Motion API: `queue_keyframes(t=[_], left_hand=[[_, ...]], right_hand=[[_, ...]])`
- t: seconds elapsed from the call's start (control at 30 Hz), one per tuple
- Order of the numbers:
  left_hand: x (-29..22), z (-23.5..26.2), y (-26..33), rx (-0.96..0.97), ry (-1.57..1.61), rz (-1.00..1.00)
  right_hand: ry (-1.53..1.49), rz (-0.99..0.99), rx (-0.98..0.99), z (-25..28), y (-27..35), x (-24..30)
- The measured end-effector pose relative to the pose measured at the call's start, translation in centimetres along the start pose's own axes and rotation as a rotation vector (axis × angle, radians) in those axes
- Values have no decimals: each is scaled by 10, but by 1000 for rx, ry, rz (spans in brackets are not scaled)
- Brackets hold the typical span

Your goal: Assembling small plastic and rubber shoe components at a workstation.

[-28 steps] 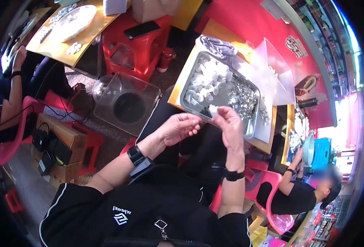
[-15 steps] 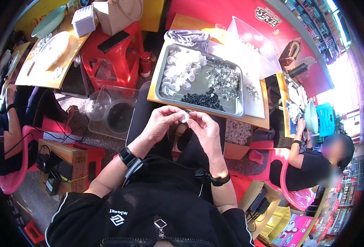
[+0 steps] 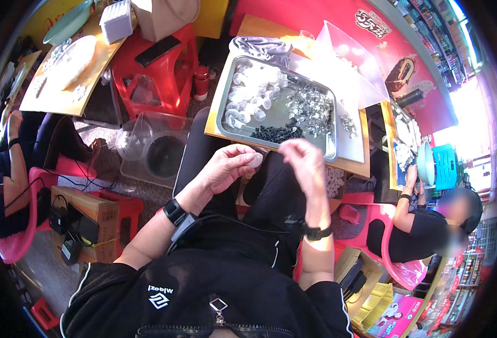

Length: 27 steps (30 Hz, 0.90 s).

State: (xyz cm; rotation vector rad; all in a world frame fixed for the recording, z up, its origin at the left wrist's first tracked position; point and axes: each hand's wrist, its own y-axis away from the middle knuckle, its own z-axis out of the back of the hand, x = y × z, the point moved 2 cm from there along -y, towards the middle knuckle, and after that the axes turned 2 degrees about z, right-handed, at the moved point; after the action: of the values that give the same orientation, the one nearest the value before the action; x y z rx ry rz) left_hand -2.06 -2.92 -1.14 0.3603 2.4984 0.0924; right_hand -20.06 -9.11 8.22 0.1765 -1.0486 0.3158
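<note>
The left hand (image 3: pixel 219 173) pinched a translucent white disc (image 3: pixel 256 160) between thumb and fingertips, just short of a metal tray (image 3: pixel 275 114), with a heap of white pieces (image 3: pixel 250 93) beyond this grip. Farther right lay a pile of black parts (image 3: pixel 274 133), and just beside it the blurred right hand (image 3: pixel 305 162), apart from the disc, had bent fingers; whether these pinched anything could not be told. Shiny metallic parts (image 3: pixel 311 108) lay beyond that hand.

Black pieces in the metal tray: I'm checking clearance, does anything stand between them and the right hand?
At most the near rim of the metal tray, which the right hand overlaps in view; nothing else visible stands before the black pieces.
</note>
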Motion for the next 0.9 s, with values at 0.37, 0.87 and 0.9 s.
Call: queue_keyframes(t=[0.37,0.87,0.9], left_hand=[[10,6,-6,78,8,173],[5,6,-3,119,78,168],[4,4,-2,111,90,176]], right_hand=[[569,483,65,45,-77,-60],[-551,-171,-54,47,-43,-65],[-681,-201,-57,42,-38,-62]])
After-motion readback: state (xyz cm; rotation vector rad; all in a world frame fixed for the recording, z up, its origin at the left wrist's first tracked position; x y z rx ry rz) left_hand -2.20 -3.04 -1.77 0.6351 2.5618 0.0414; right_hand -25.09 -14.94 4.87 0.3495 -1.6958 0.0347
